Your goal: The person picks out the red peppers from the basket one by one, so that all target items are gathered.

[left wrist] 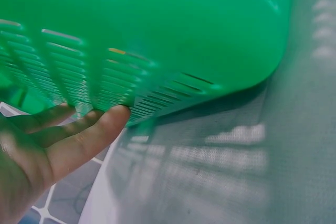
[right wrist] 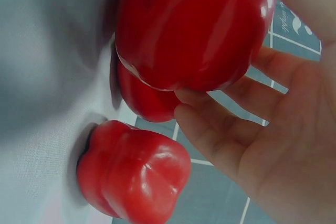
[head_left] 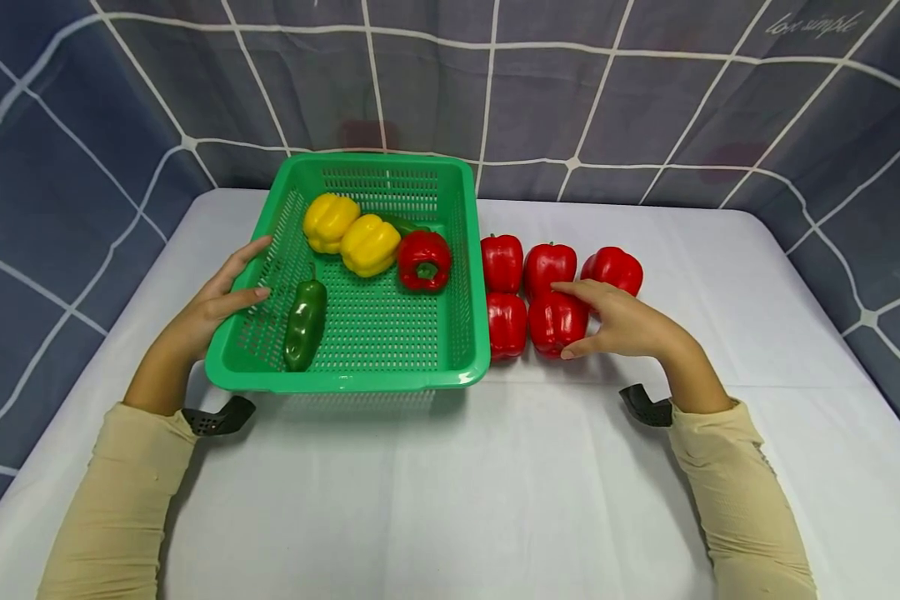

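Observation:
My left hand (head_left: 208, 312) grips the left rim of a green plastic basket (head_left: 345, 381). Index finger and thumb reach over that rim, while other fingers (left wrist: 84, 140) touch the slotted outer wall in the left wrist view. Inside lie two yellow bell peppers (head_left: 370, 246), a red bell pepper (head_left: 435, 250), a dark green pepper (head_left: 306, 325) and another green one (head_left: 402, 224), partly hidden. Right of the basket, my right hand (head_left: 626, 321) holds a red bell pepper (head_left: 557, 323) between thumb and fingers; the right wrist view shows this pepper (right wrist: 189, 30) close up.
Several more red bell peppers stand around the held one: one at the far right (head_left: 613, 270), one behind (head_left: 550, 265), and others beside the basket (head_left: 506, 325). A white cloth (head_left: 450, 500) covers the table. A dark grid-patterned curtain (head_left: 435, 92) encloses the back and sides.

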A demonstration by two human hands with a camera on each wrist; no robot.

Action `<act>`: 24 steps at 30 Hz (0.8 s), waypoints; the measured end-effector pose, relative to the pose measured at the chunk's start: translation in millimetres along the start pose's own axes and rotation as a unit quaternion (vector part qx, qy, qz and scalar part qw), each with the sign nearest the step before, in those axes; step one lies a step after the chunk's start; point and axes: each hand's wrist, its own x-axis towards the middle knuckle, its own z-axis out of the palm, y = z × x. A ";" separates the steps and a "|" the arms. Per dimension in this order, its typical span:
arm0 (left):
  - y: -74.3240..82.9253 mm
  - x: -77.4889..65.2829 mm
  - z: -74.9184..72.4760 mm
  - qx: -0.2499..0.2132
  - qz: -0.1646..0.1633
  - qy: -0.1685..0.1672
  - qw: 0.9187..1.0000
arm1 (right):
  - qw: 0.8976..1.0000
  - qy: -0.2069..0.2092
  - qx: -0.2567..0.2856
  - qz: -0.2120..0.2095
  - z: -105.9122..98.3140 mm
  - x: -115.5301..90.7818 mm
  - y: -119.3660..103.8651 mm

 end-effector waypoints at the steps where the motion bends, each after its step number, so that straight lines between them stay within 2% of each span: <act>1: 0.2 -0.1 -0.1 0.000 -0.002 0.000 1.000 | 1.000 -0.001 0.002 0.001 0.2 0.2 0.1; 8: 1.9 -0.6 0.6 0.003 -0.013 0.006 1.000 | 1.000 -0.008 0.018 0.004 4.0 1.7 1.3; 19: 1.4 -1.4 -0.2 -0.003 -0.003 0.001 1.000 | 1.000 -0.011 0.026 -0.003 6.1 3.0 4.0; 24: -0.6 -1.5 0.0 -0.023 0.002 -0.001 1.000 | 0.999 -0.017 0.034 -0.009 7.2 3.8 7.1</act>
